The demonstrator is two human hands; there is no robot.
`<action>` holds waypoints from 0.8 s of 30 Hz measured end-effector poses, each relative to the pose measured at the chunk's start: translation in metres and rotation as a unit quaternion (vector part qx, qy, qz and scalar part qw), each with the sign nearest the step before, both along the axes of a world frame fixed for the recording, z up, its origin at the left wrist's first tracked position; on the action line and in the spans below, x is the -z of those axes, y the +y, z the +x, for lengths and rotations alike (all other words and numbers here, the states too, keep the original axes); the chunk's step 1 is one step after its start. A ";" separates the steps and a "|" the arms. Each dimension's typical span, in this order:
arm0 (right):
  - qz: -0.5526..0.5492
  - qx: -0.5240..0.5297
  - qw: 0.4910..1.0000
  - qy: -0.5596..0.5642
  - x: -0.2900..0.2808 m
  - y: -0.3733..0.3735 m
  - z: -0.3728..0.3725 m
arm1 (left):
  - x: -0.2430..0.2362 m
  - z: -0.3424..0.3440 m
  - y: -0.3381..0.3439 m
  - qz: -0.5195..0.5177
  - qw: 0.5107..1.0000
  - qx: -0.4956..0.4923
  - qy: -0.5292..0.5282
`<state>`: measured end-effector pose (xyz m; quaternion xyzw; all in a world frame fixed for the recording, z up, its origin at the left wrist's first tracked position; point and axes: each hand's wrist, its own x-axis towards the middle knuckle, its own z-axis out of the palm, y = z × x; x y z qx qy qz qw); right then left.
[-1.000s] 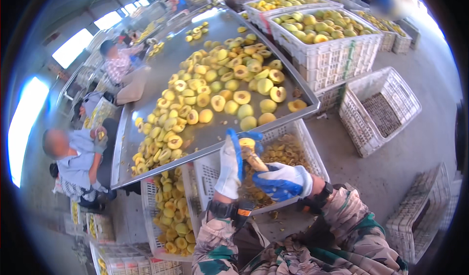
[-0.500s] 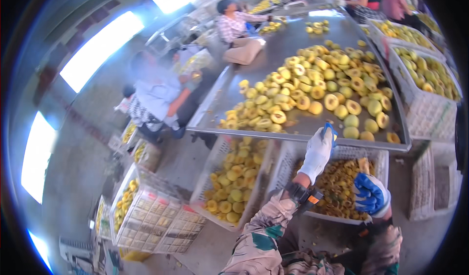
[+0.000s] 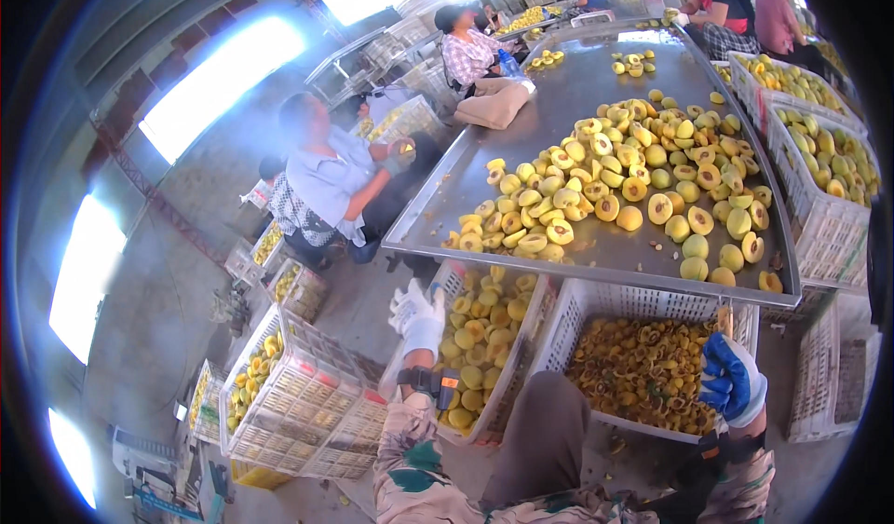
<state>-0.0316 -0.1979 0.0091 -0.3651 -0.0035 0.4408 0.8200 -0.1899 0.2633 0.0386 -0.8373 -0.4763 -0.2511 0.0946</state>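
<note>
In front of the tabletop (image 3: pixel 605 256), the left hand (image 3: pixel 416 317) spreads its fingers beside crated fruit halves (image 3: pixel 475 342), while the right hand (image 3: pixel 733 381) is closed around a tan tool (image 3: pixel 724 319) near the tabletop's edge; lifting carelessly might knock the tool against that edge.

Bright windows (image 3: pixel 225 86) are set along the left. A person in a light-blue shirt (image 3: pixel 326 175) and a person in a checked shirt (image 3: pixel 467 58) are seated. A yellow crate (image 3: pixel 258 476) is partly hidden by stacked white crates (image 3: pixel 293 412).
</note>
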 end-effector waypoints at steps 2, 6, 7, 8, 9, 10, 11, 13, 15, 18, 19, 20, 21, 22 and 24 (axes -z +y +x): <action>-0.004 0.021 1.000 -0.005 -0.002 0.002 0.002 | -0.004 0.019 -0.018 -0.061 0.987 0.118 -0.089; 0.039 0.032 0.999 -0.001 -0.005 -0.008 0.010 | -0.004 0.075 -0.080 -0.121 0.909 0.349 -0.195; 0.020 0.066 0.997 0.027 -0.006 -0.013 0.011 | -0.004 0.093 -0.094 -0.131 0.873 0.416 -0.217; 0.064 0.051 0.997 0.010 -0.008 -0.019 0.015 | -0.003 0.111 -0.110 -0.200 0.868 0.397 -0.220; 0.077 0.083 0.993 0.021 -0.009 -0.025 0.017 | -0.005 0.131 -0.122 -0.303 0.800 0.457 -0.244; 0.075 0.116 0.990 -0.002 -0.011 -0.034 0.016 | -0.007 0.152 -0.135 -0.296 0.813 0.458 -0.206; 0.064 0.141 0.988 -0.012 -0.013 -0.040 0.016 | -0.006 0.171 -0.152 -0.298 0.771 0.517 -0.223; 0.036 0.175 0.983 -0.034 -0.016 -0.047 0.016 | -0.009 0.208 -0.181 -0.365 0.763 0.516 -0.137; 0.033 0.190 0.980 -0.053 -0.018 -0.051 0.018 | -0.004 0.240 -0.214 -0.387 0.721 0.571 -0.075; 0.022 0.201 0.978 -0.046 -0.019 -0.055 0.021 | 0.003 0.289 -0.257 -0.339 0.747 0.569 0.064; 0.020 0.211 0.977 -0.039 -0.019 -0.057 0.021 | 0.005 0.302 -0.268 -0.316 0.763 0.550 0.123; 0.016 0.207 0.978 -0.034 -0.018 -0.059 0.022 | 0.008 0.313 -0.277 -0.284 0.773 0.538 0.181; 0.020 0.203 0.978 -0.031 -0.018 -0.060 0.022 | 0.012 0.324 -0.287 -0.251 0.766 0.561 0.191; 0.029 0.203 0.979 -0.013 -0.018 -0.061 0.022 | 0.018 0.332 -0.296 -0.219 0.763 0.574 0.202; 0.020 0.210 0.978 0.005 -0.018 -0.059 0.023 | 0.031 0.349 -0.312 -0.182 0.763 0.570 0.242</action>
